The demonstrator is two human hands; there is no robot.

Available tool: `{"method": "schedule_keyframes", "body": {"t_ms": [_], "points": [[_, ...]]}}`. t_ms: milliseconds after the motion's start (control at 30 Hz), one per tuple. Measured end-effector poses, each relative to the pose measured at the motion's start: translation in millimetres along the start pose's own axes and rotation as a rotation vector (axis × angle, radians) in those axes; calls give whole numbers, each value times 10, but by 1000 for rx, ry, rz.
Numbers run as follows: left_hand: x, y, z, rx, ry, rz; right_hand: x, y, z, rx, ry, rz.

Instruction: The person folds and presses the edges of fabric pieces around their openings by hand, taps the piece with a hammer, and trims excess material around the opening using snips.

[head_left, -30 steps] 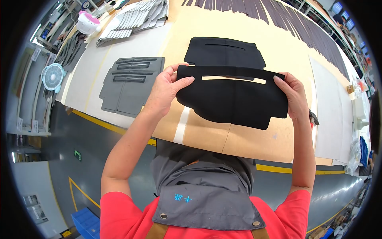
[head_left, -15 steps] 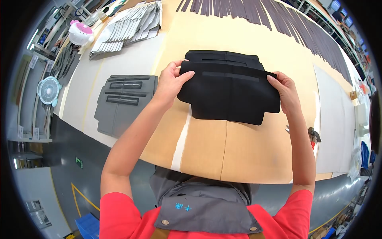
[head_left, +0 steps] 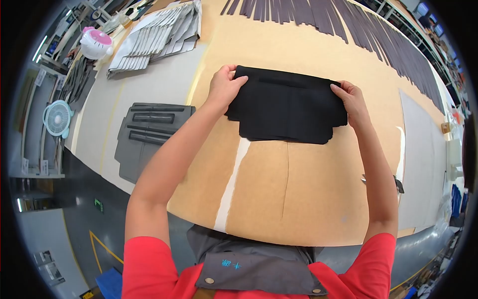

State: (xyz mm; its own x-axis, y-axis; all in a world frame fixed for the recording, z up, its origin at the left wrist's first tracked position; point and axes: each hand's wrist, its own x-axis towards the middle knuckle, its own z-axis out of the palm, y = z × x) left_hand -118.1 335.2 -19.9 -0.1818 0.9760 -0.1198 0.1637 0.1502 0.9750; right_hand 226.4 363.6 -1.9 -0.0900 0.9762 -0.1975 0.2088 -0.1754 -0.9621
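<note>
A black fabric panel [head_left: 289, 107] with notched lower corners spreads between my two hands, over the middle of the table. My left hand [head_left: 226, 89] pinches its upper left corner, thumb on the near face. At the upper right corner, my right hand [head_left: 351, 98] has its fingers closed on the edge. The panel covers whatever lies beneath it. To the left, partly behind my left forearm, lies a stack of grey panels [head_left: 144, 142] with dark-framed slots.
Purple-brown strips [head_left: 318, 17] line the table's far edge. Folded grey-white sheets [head_left: 159, 37] and a pink-and-white object [head_left: 96, 43] sit at the far left. A dark-headed tool [head_left: 399, 185] is beside my right forearm. A blue fan [head_left: 59, 118] stands left of the table.
The black panel has moved slightly down onto the black piece behind it, which no longer shows above. Its lower edge sits a little higher. Both hands still hold the corners.
</note>
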Motion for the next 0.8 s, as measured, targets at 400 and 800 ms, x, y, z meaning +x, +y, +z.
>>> {"method": "schedule_keyframes", "body": {"t_ms": [400,800], "points": [[-2818,1802,-703,-407,-377,273,-825,-503,1482,-392,-247,-561],[-3669,1065,-1885,-464,-250,609,-888,-217,3387,-723,-372,-769]]}}
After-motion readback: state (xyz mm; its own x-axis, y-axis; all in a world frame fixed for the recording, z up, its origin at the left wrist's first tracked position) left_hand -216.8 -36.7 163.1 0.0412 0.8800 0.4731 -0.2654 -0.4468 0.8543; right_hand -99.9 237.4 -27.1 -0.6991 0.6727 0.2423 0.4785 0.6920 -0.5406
